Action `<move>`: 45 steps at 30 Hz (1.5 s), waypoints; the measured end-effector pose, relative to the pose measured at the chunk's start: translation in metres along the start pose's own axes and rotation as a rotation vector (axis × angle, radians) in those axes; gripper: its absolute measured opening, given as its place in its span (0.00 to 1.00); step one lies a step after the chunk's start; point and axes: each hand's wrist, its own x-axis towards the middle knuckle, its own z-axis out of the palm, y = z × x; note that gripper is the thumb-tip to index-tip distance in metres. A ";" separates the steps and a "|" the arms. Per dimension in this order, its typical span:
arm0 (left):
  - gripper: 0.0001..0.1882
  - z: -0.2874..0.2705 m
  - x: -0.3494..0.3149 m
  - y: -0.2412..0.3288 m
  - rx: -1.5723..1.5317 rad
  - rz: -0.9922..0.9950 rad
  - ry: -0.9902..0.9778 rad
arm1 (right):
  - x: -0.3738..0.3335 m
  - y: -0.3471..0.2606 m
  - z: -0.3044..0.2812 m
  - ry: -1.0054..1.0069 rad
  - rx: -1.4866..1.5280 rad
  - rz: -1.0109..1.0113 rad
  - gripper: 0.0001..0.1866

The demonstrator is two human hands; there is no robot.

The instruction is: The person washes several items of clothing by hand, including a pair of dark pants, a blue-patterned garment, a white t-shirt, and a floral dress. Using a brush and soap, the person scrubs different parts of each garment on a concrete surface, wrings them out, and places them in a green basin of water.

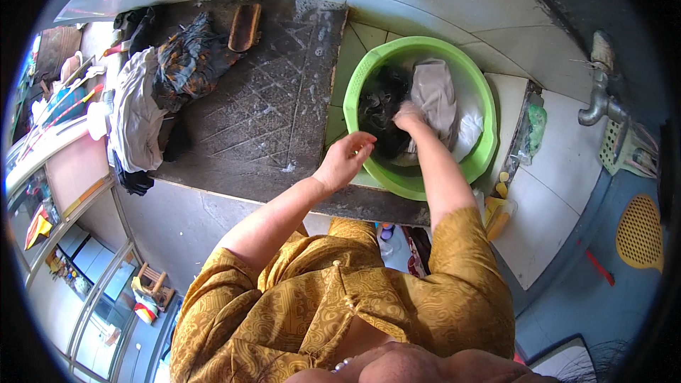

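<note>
A round green plastic basin (352, 110) of cloudy water holds dark wet clothing (379, 103), a pale beige-grey garment (434, 92) and a white cloth (469, 130). My right hand (408, 117) reaches down into it, between the dark clothing and the beige garment. Its fingers are blurred and partly hidden, so a grip cannot be made out. Over the basin's near left rim hovers my left hand (344, 161), fingers loosely bent with nothing visible in them.
Left of the basin lies a dark scored washing slab (284, 99) with suds. On it are a wooden-backed brush (245, 27), a patterned dark garment (188, 60) and white cloth (135, 117). A metal tap (599, 99) juts from the right wall; a yellow perforated paddle (639, 234) hangs nearby.
</note>
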 end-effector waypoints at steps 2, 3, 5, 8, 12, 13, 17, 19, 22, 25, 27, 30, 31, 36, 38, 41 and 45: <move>0.22 -0.009 0.007 0.033 -0.178 -0.251 -0.041 | -0.065 0.011 -0.024 0.390 0.511 -0.118 0.18; 0.27 -0.011 0.014 0.041 -0.289 -0.310 -0.056 | -0.089 0.012 -0.034 0.431 0.753 -0.167 0.20; 0.40 -0.022 0.022 0.060 -0.525 -0.438 -0.070 | -0.155 -0.018 -0.071 0.539 1.069 -0.320 0.21; 0.44 -0.043 0.038 0.104 -0.840 -0.567 -0.207 | -0.236 -0.074 -0.108 0.611 1.196 -0.425 0.18; 0.20 -0.094 0.060 0.074 -1.019 -0.327 -0.124 | -0.292 -0.139 -0.140 0.244 1.425 -0.737 0.18; 0.18 -0.110 0.055 0.075 -1.019 -0.378 -0.150 | -0.295 -0.141 -0.145 0.150 1.469 -0.815 0.18; 0.14 -0.176 0.041 0.077 -0.704 -0.277 0.140 | -0.224 -0.139 -0.125 0.329 1.451 -0.699 0.16; 0.19 -0.199 0.052 0.053 -0.142 -0.240 0.341 | -0.157 -0.151 -0.110 0.878 0.957 -0.670 0.19; 0.24 -0.191 0.055 0.025 0.857 -0.073 0.770 | -0.124 -0.233 -0.098 0.939 0.581 -0.319 0.19; 0.24 -0.162 0.032 0.031 0.665 0.232 0.763 | -0.113 -0.244 -0.076 0.944 0.612 -0.327 0.18; 0.22 -0.154 0.011 0.004 0.737 0.459 0.765 | -0.128 -0.246 -0.047 1.084 0.519 -0.443 0.15; 0.19 -0.149 -0.014 -0.028 0.825 0.491 0.641 | -0.147 -0.240 -0.010 1.017 0.439 -0.505 0.12; 0.17 -0.155 -0.003 -0.031 0.955 0.432 0.639 | -0.134 -0.240 -0.014 1.096 0.438 -0.533 0.11; 0.14 -0.192 0.092 0.043 1.021 0.298 0.672 | -0.071 -0.260 -0.113 1.073 0.466 -0.241 0.09; 0.15 -0.187 0.095 0.044 0.954 0.414 0.774 | -0.066 -0.256 -0.115 1.277 0.470 -0.328 0.09; 0.16 -0.180 0.073 0.023 1.007 0.423 0.755 | -0.079 -0.237 -0.096 1.155 0.541 -0.449 0.09; 0.12 -0.157 0.005 -0.025 0.811 0.506 0.638 | -0.144 -0.229 -0.042 0.987 0.604 -0.660 0.08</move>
